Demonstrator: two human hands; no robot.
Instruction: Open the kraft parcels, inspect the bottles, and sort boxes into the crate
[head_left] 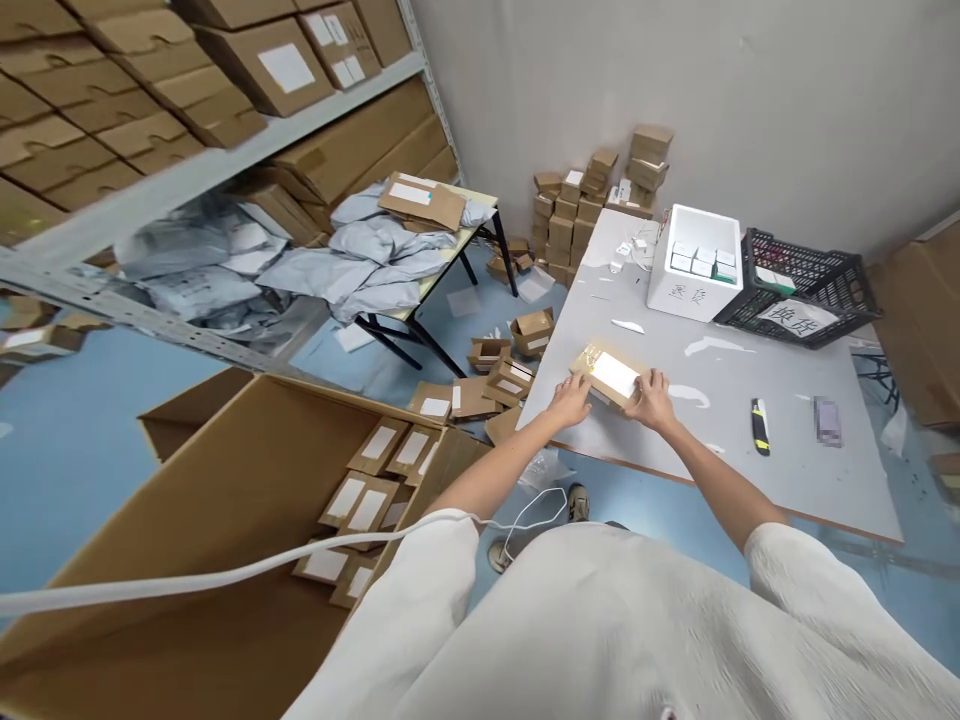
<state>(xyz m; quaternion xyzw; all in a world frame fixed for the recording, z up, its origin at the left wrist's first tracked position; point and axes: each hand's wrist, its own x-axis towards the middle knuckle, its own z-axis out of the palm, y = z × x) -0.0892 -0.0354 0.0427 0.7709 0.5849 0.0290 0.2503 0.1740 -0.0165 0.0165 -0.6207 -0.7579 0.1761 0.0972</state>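
Observation:
A small cardboard box (609,370) with a white label and clear tape rests at the near edge of the grey table (720,400). My left hand (571,398) grips its left end, and my right hand (651,398) grips its right end, fingers curled round the corners. The box looks closed. To the right of my right hand lies a black and yellow utility knife (760,427), and beyond it a blurred purple item (828,421) that I cannot make out.
A white foam box (694,300) and a black plastic crate (795,310) stand at the table's back. On my left is a large open carton (187,510) holding labelled boxes. Cartons litter the floor; grey parcels (375,255) cover another table. A white cable (300,550) crosses my left side.

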